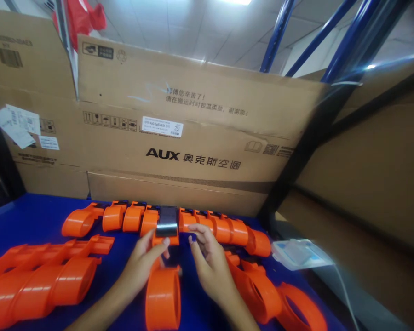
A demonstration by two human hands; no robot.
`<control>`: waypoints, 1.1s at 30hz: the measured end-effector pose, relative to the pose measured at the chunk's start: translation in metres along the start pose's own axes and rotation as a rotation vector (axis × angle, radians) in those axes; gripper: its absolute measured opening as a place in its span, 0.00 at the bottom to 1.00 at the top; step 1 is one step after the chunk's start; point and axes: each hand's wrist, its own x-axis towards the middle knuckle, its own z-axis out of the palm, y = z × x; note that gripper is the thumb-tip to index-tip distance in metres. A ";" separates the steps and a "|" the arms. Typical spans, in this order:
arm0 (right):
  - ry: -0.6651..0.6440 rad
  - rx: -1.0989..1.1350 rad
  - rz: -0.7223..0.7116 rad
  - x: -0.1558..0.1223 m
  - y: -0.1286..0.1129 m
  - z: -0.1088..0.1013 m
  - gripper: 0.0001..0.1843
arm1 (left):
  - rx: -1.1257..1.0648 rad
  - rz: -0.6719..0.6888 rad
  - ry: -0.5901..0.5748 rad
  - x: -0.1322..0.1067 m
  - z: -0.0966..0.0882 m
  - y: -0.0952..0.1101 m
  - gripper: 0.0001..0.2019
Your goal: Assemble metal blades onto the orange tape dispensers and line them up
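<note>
On the blue table (31, 218) lies an orange plastic part (163, 280) with a dark metal plate (166, 221) at its far end. My left hand (143, 262) pinches that part just below the plate, thumb and fingers closed on its left side. My right hand (209, 259) is at the part's right side, fingers curled near the plate; whether they grip it is unclear. A row of like orange parts (207, 225) lies just behind both hands.
More orange parts are stacked at the left (37, 280) and lie at the right (272, 299). A large cardboard box (193, 138) stands along the back edge. A white-and-blue device with a cable (298, 253) lies at the right. Blue shelf posts (279, 32) rise behind.
</note>
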 end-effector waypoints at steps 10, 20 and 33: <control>0.075 0.193 0.064 -0.004 -0.002 0.013 0.05 | 0.008 0.003 -0.001 -0.001 0.000 -0.002 0.14; 0.033 -0.177 -0.135 -0.004 -0.004 0.010 0.04 | 0.037 0.016 -0.048 0.000 -0.002 -0.003 0.14; 0.028 -0.273 -0.249 0.001 -0.005 0.011 0.09 | 0.052 0.017 -0.082 -0.004 0.000 -0.002 0.16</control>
